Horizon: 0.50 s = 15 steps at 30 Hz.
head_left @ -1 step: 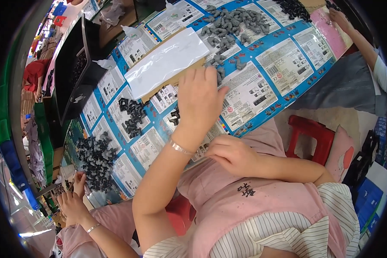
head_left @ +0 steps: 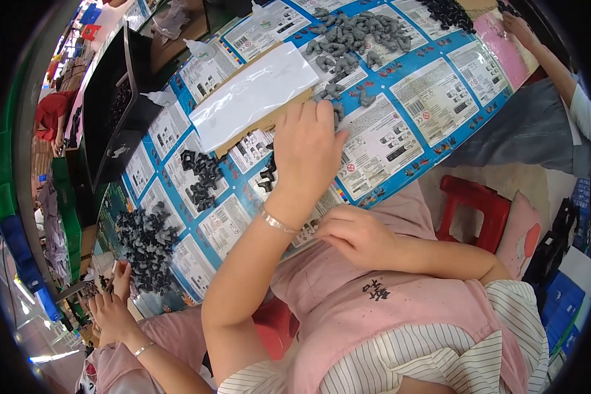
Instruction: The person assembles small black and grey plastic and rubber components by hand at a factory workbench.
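Note:
My left hand [head_left: 308, 148], with a clear band at its wrist, reaches over the table sheet beside several small grey curved plastic parts [head_left: 337, 111]. Its thumb stands apart from the bent fingers. The fingertips are partly hidden, and no held part shows. Close to the table's near edge, my right hand [head_left: 358, 236] is closed in a pinch above my lap; whatever it may hold is too small to make out. Small black parts [head_left: 267, 176] lie just left of my left hand. Beyond it, a larger pile of grey parts [head_left: 361, 33] is spread out.
A white plastic-covered board [head_left: 256, 95] lies beyond my left hand. Black parts [head_left: 203, 177] and a mixed grey-black heap [head_left: 148, 246] sit leftward, near a co-worker's hands [head_left: 111, 308]. Dropper bottles [head_left: 200, 49] and a black bin [head_left: 111, 111] stand farther off. A red stool [head_left: 473, 210] is at right.
My left hand has shifted very slightly to the right. My right hand stays almost in the same place.

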Motion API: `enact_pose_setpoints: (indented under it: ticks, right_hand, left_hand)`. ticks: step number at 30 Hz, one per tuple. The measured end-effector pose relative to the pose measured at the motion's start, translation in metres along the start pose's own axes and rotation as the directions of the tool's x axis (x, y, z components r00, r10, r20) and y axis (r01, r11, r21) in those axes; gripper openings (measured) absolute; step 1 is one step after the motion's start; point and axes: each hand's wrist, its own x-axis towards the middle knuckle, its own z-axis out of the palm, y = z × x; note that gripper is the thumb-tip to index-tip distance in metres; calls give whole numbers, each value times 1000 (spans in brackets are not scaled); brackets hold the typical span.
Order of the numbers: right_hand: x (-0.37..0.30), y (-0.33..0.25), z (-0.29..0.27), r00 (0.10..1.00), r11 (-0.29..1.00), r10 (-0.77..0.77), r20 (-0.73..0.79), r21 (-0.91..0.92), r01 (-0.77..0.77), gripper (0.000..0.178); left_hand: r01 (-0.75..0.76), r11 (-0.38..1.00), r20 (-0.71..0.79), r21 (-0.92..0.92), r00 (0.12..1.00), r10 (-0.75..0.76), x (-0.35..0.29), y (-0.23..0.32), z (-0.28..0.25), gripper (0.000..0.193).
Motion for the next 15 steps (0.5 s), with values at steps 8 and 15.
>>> enact_pose_setpoints:
  ticks: [8,15]
  right_hand:
    - [20,8,-17,984,995,40,-175,-84,-55,9]
    - [53,14,-9,960,909,31,-278,-392,-143,12]
  left_hand:
    - [142,978,-115,-153,980,-161,-16,-25,-30,16]
    - [328,938,6,113,944,-331,-111,-24,-76,17]
